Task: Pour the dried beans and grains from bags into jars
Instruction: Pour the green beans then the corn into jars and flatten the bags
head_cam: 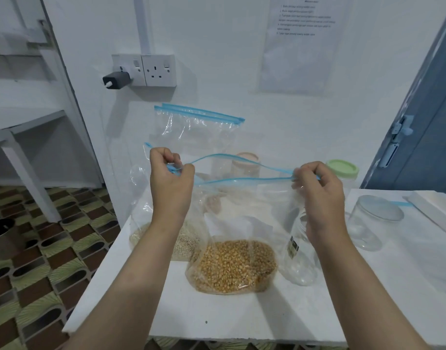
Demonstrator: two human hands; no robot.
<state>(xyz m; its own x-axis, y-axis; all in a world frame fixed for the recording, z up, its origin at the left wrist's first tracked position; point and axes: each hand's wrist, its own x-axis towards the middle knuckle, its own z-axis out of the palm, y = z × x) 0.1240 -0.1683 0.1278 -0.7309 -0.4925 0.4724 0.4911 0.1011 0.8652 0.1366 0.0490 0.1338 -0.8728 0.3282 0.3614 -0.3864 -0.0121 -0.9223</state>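
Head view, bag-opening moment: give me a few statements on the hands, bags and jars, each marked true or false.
1. Both hands pinch the blue zip strip of the clear plastic bag of yellow corn kernels, the left hand at one end and the right hand at the other. True.
2. The corn bag's zip is sealed along its whole length. False: its two blue strips are parted in the middle.
3. The clear lidless jar to the right of the corn already holds corn. False: it looks empty.
4. A clear bag of pale small grains lies behind the left forearm. True.
5. The green-lidded jar stands on the patterned floor. False: it stands on the white table.
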